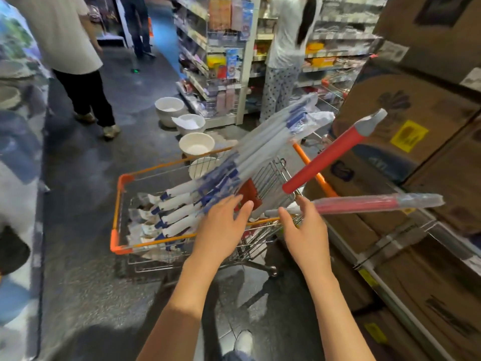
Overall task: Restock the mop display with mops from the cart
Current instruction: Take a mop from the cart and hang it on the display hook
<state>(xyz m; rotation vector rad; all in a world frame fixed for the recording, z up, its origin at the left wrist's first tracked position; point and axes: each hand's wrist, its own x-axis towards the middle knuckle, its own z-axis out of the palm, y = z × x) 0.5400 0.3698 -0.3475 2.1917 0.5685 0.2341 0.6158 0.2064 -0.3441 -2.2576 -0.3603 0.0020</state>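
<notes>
Cart (118, 204): one, orange-rimmed wire.
Blue mops (234, 168): about five, wrapped, lying in cart.
Red mops (330, 157): two, jutting right.
Left hand (221, 225): fingers spread, reaching over blue mops.
Right hand (307, 227): fingers spread, beside lower red mop.
Bowls (196, 144): four, on floor.

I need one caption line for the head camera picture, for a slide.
Both open hands, left and right, reach toward blue-and-white mops in an orange-rimmed cart.

I see an orange-rimmed wire shopping cart (122, 204) standing on a dark speckled floor (86, 269). Its basket carries a bundle of white-and-blue plastic-wrapped mops (197, 194), handles tilted up over the far rim. Round white plastic basins (196, 144) sit directly on the floor just beyond the cart.
</notes>
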